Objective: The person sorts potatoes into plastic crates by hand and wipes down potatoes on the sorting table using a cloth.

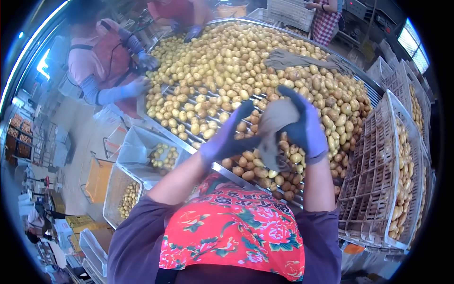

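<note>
Both my hands wear purple gloves with dark palms and fingers, held over a bed of potatoes [227,57]. My right hand [305,123] is curved around a grey-brown cloth [276,120], which hangs down over the potatoes. Whether anything is wrapped inside the cloth cannot be seen. To its left, my left hand [231,135] has its fingers and thumb spread apart, the thumb tip close to the cloth; contact is unclear. Beneath the potatoes, metal rollers [184,102] show through in places. Another greyish cloth [302,60] lies crumpled on the pile.
Crates of potatoes [369,175] stand stacked at my right. At lower left are plastic crates [111,199] with some potatoes. A co-worker in a red apron [111,57] works at the left edge; others stand at the far side. An orange crate [98,177] sits on the floor.
</note>
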The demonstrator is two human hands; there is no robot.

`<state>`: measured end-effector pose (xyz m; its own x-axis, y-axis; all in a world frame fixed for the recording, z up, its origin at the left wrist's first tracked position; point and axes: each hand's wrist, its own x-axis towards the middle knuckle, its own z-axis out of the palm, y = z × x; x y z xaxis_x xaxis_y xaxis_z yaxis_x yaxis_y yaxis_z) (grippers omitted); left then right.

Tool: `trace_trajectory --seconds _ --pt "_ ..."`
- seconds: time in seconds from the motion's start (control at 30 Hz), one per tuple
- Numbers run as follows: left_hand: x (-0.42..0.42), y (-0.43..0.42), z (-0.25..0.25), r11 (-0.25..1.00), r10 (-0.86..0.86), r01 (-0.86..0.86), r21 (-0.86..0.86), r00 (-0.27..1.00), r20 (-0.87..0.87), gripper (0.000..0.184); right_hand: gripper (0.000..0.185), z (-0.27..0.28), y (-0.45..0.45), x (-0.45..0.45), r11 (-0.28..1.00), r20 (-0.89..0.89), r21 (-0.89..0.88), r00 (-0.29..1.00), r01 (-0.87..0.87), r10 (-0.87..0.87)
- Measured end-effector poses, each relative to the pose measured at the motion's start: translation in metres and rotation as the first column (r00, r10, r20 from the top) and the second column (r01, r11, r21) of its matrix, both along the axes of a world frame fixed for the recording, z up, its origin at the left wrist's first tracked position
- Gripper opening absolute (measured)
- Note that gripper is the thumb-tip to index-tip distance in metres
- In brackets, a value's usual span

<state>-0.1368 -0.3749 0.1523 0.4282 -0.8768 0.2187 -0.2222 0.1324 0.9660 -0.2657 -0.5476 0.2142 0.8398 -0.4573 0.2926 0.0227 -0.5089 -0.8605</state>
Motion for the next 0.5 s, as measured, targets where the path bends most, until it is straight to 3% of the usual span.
trace_trajectory --seconds 0.03,0.07,0.1,0.13,0.17,0.23,0.3,0.37,0.4,0.5 --pt "-0.006 -0.008 0.005 1.0 -0.01 0.013 -0.015 0.983 0.184 0.07 0.072 -0.005 0.008 0.007 0.991 -0.03 -0.134 0.999 -0.025 0.021" --pt "-0.016 -0.01 0.024 0.992 -0.121 0.126 0.019 0.979 -0.166 0.067 0.074 -0.011 0.014 0.013 0.964 -0.054 -0.263 0.998 -0.038 0.024" --pt "-0.003 -0.013 0.0 0.986 -0.168 0.167 -0.027 0.957 -0.235 0.061 0.077 -0.014 0.02 0.02 0.949 -0.052 -0.313 0.998 -0.048 0.033" --pt "0.009 -0.015 -0.024 0.976 -0.217 0.204 -0.072 0.928 -0.302 0.056 0.079 -0.014 0.022 0.022 0.955 -0.044 -0.29 0.998 -0.064 0.053" --pt "0.013 -0.013 -0.031 0.978 -0.208 0.203 -0.049 0.915 -0.346 0.054 0.079 -0.012 0.025 0.023 0.984 -0.011 -0.153 0.996 -0.094 0.093" --pt "0.022 0.001 -0.035 0.986 -0.092 0.117 0.115 0.974 -0.205 0.045 0.078 -0.025 0.023 0.026 0.979 0.083 0.106 0.983 -0.172 0.164" --pt "0.029 0.014 -0.031 0.983 -0.019 0.056 0.177 0.978 -0.206 0.037 0.08 -0.055 0.021 0.035 0.944 0.106 0.247 0.975 -0.217 0.196" --pt "0.03 0.025 -0.014 0.988 0.024 0.033 0.15 0.931 -0.364 0.031 0.082 -0.081 0.027 0.042 0.933 0.034 0.297 0.979 -0.202 0.202" --pt "0.031 0.027 -0.008 0.992 0.055 -0.016 0.125 0.949 -0.311 0.032 0.084 -0.086 0.029 0.04 0.902 -0.017 0.355 0.963 -0.244 0.268" --pt "0.034 0.035 -0.007 0.996 0.086 -0.072 0.052 0.924 -0.372 0.033 0.08 -0.096 0.041 0.039 0.916 -0.249 0.161 0.883 -0.368 0.398"
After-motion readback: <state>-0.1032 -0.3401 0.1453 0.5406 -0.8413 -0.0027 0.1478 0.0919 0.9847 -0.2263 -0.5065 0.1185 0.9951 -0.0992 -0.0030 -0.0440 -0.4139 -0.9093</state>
